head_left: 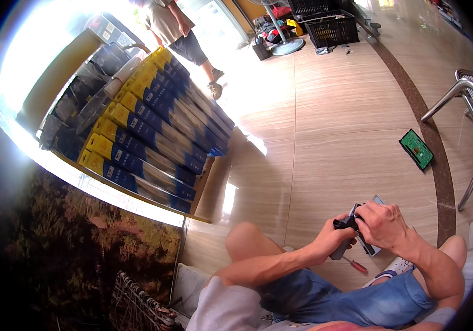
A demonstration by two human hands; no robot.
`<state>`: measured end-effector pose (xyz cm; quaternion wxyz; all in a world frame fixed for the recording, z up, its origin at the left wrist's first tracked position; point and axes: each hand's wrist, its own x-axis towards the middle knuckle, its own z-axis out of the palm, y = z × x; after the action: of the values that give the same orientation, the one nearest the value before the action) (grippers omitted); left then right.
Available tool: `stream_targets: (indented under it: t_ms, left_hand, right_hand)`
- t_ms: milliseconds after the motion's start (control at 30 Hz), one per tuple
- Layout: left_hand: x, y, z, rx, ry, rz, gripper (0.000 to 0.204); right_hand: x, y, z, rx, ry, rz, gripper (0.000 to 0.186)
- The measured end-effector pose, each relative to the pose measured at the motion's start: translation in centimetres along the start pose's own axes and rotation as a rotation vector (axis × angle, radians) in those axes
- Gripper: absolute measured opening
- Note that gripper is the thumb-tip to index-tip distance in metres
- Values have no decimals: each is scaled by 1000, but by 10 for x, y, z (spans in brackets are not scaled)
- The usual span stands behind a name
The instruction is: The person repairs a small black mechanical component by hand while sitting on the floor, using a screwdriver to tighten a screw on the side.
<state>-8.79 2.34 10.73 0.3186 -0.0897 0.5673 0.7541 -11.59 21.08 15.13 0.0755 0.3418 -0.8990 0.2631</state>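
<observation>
Close together in front of my knees, both hands work on a black and dark grey plastic part [340, 251] whose exact kind I cannot make out. My left hand [329, 238] is closed around it from the left. From the upper right, my right hand [382, 223] has its fingers curled and pressed onto its upper end. A flat silver-grey piece with a black edge [378, 199] shows partly behind and below my right hand, mostly hidden by it. On the floor below the hands lies a screwdriver with a red handle [359, 267].
A green circuit board [417, 149] lies on the tiled floor at the right, near a metal chair [462, 91]. A rack of blue and yellow packages [148, 127] stands at the left. Further off are a person [173, 25], a fan base [288, 46] and a black crate [333, 30].
</observation>
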Motion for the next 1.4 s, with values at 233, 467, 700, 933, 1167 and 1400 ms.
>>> stream_targets:
  t_ms: [233, 467, 700, 933, 1167, 1400]
  left_hand:
    - [-2, 2, 2, 2, -1, -10, 37]
    - [-1, 2, 1, 12, -1, -9, 38]
    - [-4, 3, 0, 1, 13, -19, 39]
    - [0, 5, 3, 33, -19, -16, 40]
    - [-2, 5, 1, 20, -10, -4, 41]
    - [-4, 4, 0, 16, 2, -15, 42]
  right_hand:
    - [-3, 5, 5, -8, -33, 18, 15]
    - [-1, 3, 2, -8, 7, -10, 15]
    - [-2, 5, 10, 24, -5, 11, 15]
    - [-3, 5, 3, -23, -7, 22, 15]
    - [0, 2, 4, 37, 25, -2, 13]
    - [-2, 5, 9, 10, -4, -4, 13]
